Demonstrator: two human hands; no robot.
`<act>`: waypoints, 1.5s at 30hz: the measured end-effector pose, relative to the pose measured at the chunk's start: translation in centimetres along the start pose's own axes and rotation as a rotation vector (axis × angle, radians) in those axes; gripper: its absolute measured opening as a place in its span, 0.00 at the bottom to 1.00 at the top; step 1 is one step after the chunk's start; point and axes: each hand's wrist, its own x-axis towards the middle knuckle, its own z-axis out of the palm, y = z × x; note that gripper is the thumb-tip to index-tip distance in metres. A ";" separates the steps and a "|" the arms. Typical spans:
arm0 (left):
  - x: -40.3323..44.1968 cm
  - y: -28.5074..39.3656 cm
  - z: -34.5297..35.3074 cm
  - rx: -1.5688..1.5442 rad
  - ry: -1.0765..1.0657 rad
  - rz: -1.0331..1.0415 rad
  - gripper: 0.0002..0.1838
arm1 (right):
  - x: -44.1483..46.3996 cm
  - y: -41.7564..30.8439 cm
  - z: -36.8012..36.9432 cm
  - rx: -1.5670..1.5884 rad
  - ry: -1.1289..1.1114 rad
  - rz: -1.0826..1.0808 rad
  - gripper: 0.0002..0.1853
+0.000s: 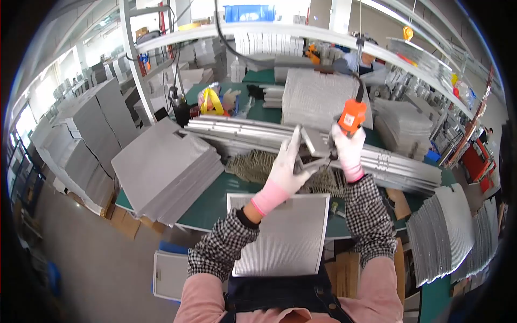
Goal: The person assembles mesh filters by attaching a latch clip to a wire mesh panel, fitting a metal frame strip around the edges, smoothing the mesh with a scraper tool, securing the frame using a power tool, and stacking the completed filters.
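Observation:
My left hand, in a white glove with a pink cuff, is around a short angled metal frame piece, its thumb and fingers at the piece's left side. My right hand, gloved the same way, grips an orange electric screwdriver that hangs from a black cable. The driver's tip is down by the metal piece; whether they touch is hard to make out. Below my hands, a framed mesh panel leans from the table edge toward my lap. A patterned cloth lies under the metal piece.
Long aluminium profiles cross the green table behind my hands. Stacks of mesh panels stand at the left, the back and the right. A white shelf rail spans above. Another person is beyond the table.

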 end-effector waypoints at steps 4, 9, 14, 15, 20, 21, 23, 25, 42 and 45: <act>-0.2 0.5 -0.2 0.038 0.013 0.022 0.57 | 0.0 -2.3 0.6 0.189 -0.035 0.012 0.08; -0.7 2.9 -0.7 0.065 0.077 0.039 0.60 | 0.1 -3.7 0.4 0.305 -0.084 0.010 0.09; -0.4 3.6 -2.9 0.198 0.075 0.162 0.49 | 0.0 -4.3 0.7 0.317 -0.096 0.055 0.08; -0.7 3.3 -3.3 0.165 0.131 0.166 0.39 | 0.2 -4.2 0.6 0.204 -0.096 0.049 0.07; -5.2 0.8 -5.7 0.130 0.264 0.034 0.44 | 0.4 -7.4 0.8 0.355 -0.165 0.179 0.13; -6.5 -2.1 -5.6 0.219 0.218 -0.030 0.41 | 0.6 -7.8 0.9 0.410 -0.141 0.169 0.16; -8.7 -6.6 -4.9 0.511 -0.114 -0.036 0.28 | 1.6 -8.3 0.7 0.389 -0.179 0.119 0.23; -10.9 -6.7 -3.6 0.501 -0.386 -0.191 0.20 | 1.6 -9.0 1.6 0.416 -0.168 0.120 0.23; -13.0 4.5 -5.5 0.610 -0.272 0.040 0.17 | -1.4 -13.3 6.1 0.629 -0.279 0.225 0.23; -13.5 3.7 -5.4 0.602 -0.287 0.042 0.19 | -1.5 -13.3 5.8 0.609 -0.260 0.205 0.24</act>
